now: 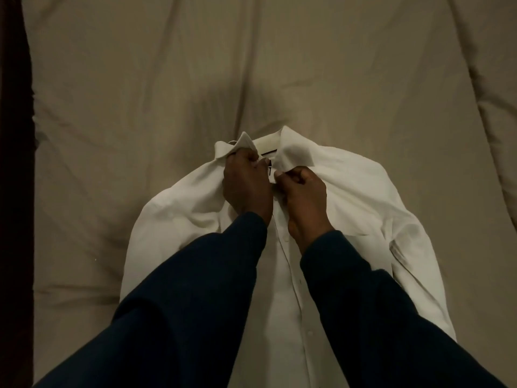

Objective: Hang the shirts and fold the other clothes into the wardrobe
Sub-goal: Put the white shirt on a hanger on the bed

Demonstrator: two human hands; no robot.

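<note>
One white button-up shirt (pixel 349 197) lies front-up on a bed covered by a wrinkled beige sheet (pixel 140 79), roughly in the middle of the bed's width, with its collar (pixel 291 152) pointing toward the far edge and its body running back to the near edge, where it is cut off by the frame. Two hands work at the collar opening. The left hand (pixel 246 186) has its fingers curled tight around the left collar flap and the fabric just below it; the right hand (pixel 303 196) pinches the edge of the opposite placket close under the right collar point, fingers curled in. The two hands sit just beside each other, nearly touching at the neck opening.

Two dark navy sleeves (pixel 195 289) cover the forearms and hide much of the shirt's lower left front. A few small buttons (pixel 300 281) show along the placket — the exact count is hard to make out in the dim light. Inside the neck a thin dark line and a dark tag-like shape (pixel 269 165) show; whether this is a hanger or a label cannot be told. A small metallic glint at the left collar tip is too small to identify. A dark vertical band (pixel 14 191) fills the left edge of the view — unclear what it is.
</note>
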